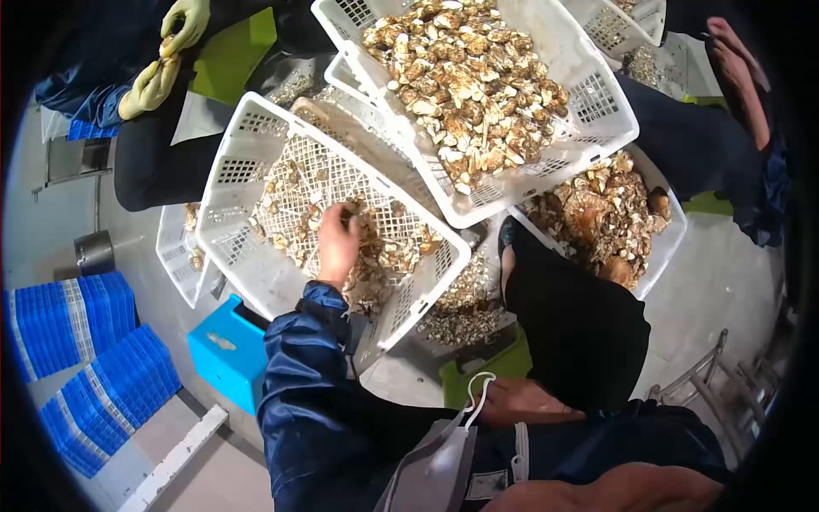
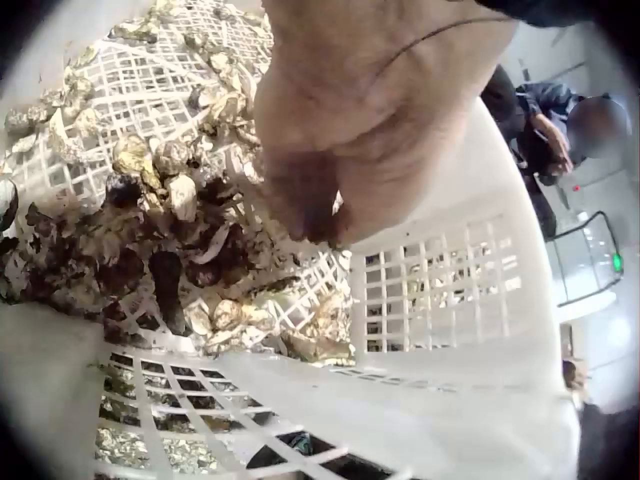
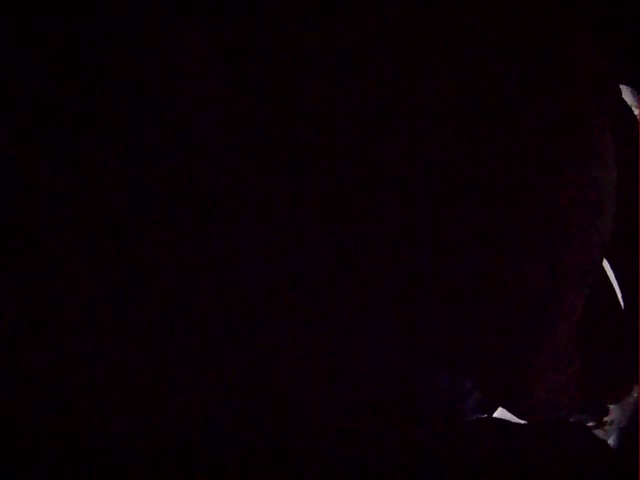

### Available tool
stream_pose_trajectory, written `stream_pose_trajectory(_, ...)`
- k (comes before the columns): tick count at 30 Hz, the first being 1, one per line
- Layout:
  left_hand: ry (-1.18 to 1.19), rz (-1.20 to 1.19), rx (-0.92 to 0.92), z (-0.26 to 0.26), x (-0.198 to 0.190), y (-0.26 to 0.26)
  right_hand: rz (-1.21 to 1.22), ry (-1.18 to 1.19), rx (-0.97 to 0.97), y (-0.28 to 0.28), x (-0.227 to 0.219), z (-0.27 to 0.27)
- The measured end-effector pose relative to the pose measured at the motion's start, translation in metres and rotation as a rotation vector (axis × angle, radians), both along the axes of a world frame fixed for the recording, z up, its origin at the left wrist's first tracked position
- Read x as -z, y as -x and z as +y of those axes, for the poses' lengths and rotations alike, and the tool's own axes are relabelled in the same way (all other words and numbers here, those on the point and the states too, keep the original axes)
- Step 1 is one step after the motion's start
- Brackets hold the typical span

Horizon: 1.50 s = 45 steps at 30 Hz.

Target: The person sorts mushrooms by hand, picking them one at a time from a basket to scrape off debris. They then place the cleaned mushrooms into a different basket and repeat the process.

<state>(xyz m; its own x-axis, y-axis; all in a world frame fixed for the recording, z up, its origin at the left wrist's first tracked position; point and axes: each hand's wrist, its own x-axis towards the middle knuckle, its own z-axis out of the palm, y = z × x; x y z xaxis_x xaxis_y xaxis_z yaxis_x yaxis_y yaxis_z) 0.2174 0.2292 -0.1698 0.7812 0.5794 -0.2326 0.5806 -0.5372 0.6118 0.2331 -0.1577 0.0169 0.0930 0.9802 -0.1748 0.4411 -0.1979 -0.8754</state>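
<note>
The left hand (image 1: 339, 246) reaches down into a white slatted crate (image 1: 223, 224) of scattered oyster shells (image 1: 309, 224). Its fingers bend toward the shells, with a dark gap between thumb and fingers. In the left wrist view this hand (image 2: 370, 130) is above the crate floor beside dark and pale shells (image 2: 130, 155); whether it pinches anything is hidden. The right hand (image 1: 525, 401) rests at the lap, fingers loosely bent and partly behind a hanging mask (image 1: 431, 465), with nothing visible in it. The right wrist view is almost black.
A fuller crate of oysters (image 1: 478, 81) overlaps at the upper right, with another crate of shell clusters (image 1: 597, 218) below it. Gloved hands (image 1: 153, 85) of another person are upper left. A blue stool (image 1: 229, 350) and stacked blue baskets (image 1: 111, 401) stand at left.
</note>
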Motion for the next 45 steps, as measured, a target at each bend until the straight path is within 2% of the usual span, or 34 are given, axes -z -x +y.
stream_pose_trajectory(2,-0.159,0.01,0.101,0.004,-0.002,0.002,0.012,0.086,-0.007,-0.002,-0.004,0.003)
stream_pose_trajectory(4,-0.273,-0.024,0.23,0.001,0.001,0.004,0.04,0.072,0.01,0.001,0.001,0.004)
stream_pose_trajectory(5,-0.114,0.049,0.225,-0.001,0.001,0.004,0.052,0.065,0.017,0.001,0.003,0.004)
stream_pose_trajectory(6,-0.194,0.08,0.235,-0.007,-0.003,0.002,0.057,0.069,0.015,0.001,0.002,0.005)
stream_pose_trajectory(8,-0.119,0.144,0.2,-0.009,-0.011,0.0,0.06,0.076,0.016,-0.002,-0.003,0.007)
stream_pose_trajectory(12,-0.174,0.232,0.168,-0.004,-0.013,0.014,0.066,0.13,-0.022,-0.002,-0.01,0.01)
stream_pose_trajectory(15,-0.15,0.295,0.193,0.0,-0.03,0.021,0.031,0.119,-0.064,-0.002,-0.014,0.011)
stream_pose_trajectory(18,-0.259,0.322,0.139,0.002,-0.015,0.03,-0.015,0.101,-0.09,0.001,-0.016,0.009)
stream_pose_trajectory(22,-0.273,0.372,0.199,0.005,-0.015,0.038,-0.024,0.072,-0.106,0.006,-0.007,0.005)
stream_pose_trajectory(25,-0.311,0.39,0.326,0.006,-0.022,0.045,0.014,0.072,-0.071,0.006,-0.013,0.008)
stream_pose_trajectory(28,-0.271,0.402,0.348,0.018,-0.01,0.059,-0.006,0.067,-0.091,0.007,-0.01,0.01)
stream_pose_trajectory(32,-0.202,0.308,0.21,0.023,-0.005,0.069,-0.024,0.099,-0.066,0.007,-0.016,0.013)
stream_pose_trajectory(36,0.247,0.243,-0.129,0.033,-0.001,0.073,-0.059,0.119,-0.09,0.009,-0.025,0.016)
stream_pose_trajectory(37,0.197,0.148,-0.071,0.027,-0.012,0.072,-0.041,0.118,-0.076,0.011,-0.026,0.016)
stream_pose_trajectory(39,0.47,0.025,-0.214,0.026,-0.014,0.081,-0.037,0.073,-0.056,0.016,-0.028,0.016)
stream_pose_trajectory(40,0.607,-0.043,-0.283,0.019,-0.032,0.074,-0.051,0.031,-0.053,0.017,-0.028,0.015)
stream_pose_trajectory(41,0.855,-0.057,-0.404,0.011,-0.054,0.072,-0.063,-0.009,-0.05,0.019,-0.028,0.013)
stream_pose_trajectory(44,1.113,-0.21,-0.477,-0.004,-0.091,0.079,-0.108,-0.021,-0.219,0.02,-0.031,0.012)
stream_pose_trajectory(45,1.152,-0.25,-0.458,-0.01,-0.101,0.083,-0.116,-0.087,-0.156,0.025,-0.029,0.011)
